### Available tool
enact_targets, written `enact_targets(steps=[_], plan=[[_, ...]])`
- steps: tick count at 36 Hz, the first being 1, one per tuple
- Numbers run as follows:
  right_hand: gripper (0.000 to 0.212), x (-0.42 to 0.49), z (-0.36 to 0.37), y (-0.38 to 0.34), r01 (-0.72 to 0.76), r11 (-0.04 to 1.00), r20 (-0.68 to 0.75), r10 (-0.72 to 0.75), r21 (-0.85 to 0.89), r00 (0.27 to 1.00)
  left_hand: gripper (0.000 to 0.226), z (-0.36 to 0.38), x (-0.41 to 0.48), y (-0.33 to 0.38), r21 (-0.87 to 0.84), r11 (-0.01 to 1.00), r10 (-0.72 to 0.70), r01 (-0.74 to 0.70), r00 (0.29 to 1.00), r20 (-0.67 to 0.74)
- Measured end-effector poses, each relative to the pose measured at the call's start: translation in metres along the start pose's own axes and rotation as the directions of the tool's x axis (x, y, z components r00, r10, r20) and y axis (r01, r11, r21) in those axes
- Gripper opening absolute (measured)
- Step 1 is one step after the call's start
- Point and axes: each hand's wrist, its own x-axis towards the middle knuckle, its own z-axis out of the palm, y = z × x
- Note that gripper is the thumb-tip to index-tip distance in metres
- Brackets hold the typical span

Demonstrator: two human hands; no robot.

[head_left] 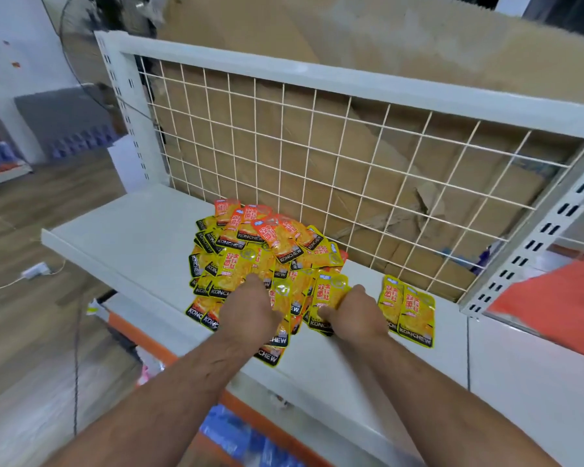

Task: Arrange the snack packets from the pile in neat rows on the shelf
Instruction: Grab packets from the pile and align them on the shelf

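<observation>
Yellow and orange snack packets [250, 241] lie heaped in a loose pile on the white metal shelf [132, 237]. They sit at about its middle, and the far edge of the heap reaches the wire grid [317, 146] that backs the shelf. Many overlap and lie at odd angles, most printed side up. Just to the right of the pile, two packets [407, 308] lie flat side by side, edges overlapping a little, near the shelf's front edge.

The left hand [250, 308] rests palm down on the near side of the pile. Its fingers are sunk among the packets, so I cannot tell whether it grips any. The right hand [354, 315] pinches one yellow packet [329, 294] at the pile's right edge, thumb on its face.

Below the shelf, a lower tier behind an orange strip [139, 335] holds blue packs [230, 433], which are blurred. Brown cardboard [351, 45] stands behind the grid. To the left are a wood-look floor [31, 230], a white power strip [34, 269] with its cable, and a standing fan [91, 45].
</observation>
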Motion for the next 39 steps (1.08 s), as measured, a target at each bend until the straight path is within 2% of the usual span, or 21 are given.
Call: enact_targets(steps=[6,11,15,18,23,27,32,36,39], plan=[[0.055,-0.005,-0.001,0.005,-0.019,0.998,0.021,0.017,0.065,1.000,0.037,-0.002,-0.002,-0.004,-0.119,0.993,0.000,-0.002,1.000,-0.019],[0.028,-0.006,0.002,0.009,0.018,0.979,0.057,-0.030,0.202,0.998,0.035,-0.006,-0.007,-0.002,-0.272,0.961,-0.040,0.053,0.998,0.055],[0.045,-0.015,-0.004,0.014,0.040,0.955,0.066,-0.061,0.292,0.996,0.036,-0.001,-0.012,0.005,-0.311,0.950,0.017,0.009,0.997,0.080],[0.046,-0.017,-0.008,0.021,0.042,0.944,0.048,-0.060,0.328,0.997,0.044,0.003,-0.015,0.015,-0.407,0.914,0.036,-0.002,0.997,0.075],[0.039,-0.016,-0.020,0.045,-0.020,0.878,-0.017,0.032,0.478,0.999,0.042,0.010,-0.018,0.042,-0.525,0.851,0.049,-0.017,0.998,0.047],[0.037,-0.010,-0.036,0.073,-0.065,0.834,-0.037,0.102,0.548,0.994,0.036,0.021,-0.017,0.061,-0.540,0.842,0.063,-0.007,0.994,0.085],[0.033,-0.001,-0.056,0.115,-0.141,0.782,-0.048,0.213,0.607,0.976,0.044,0.036,-0.019,0.089,-0.597,0.801,0.078,0.045,0.981,0.179],[0.031,0.011,-0.067,0.144,-0.186,0.738,-0.058,0.292,0.649,0.955,0.041,0.046,-0.017,0.108,-0.613,0.787,0.077,0.074,0.973,0.216],[0.030,0.018,-0.073,0.158,-0.208,0.742,-0.072,0.326,0.637,0.942,0.037,0.052,-0.016,0.119,-0.603,0.794,0.076,0.077,0.971,0.225]])
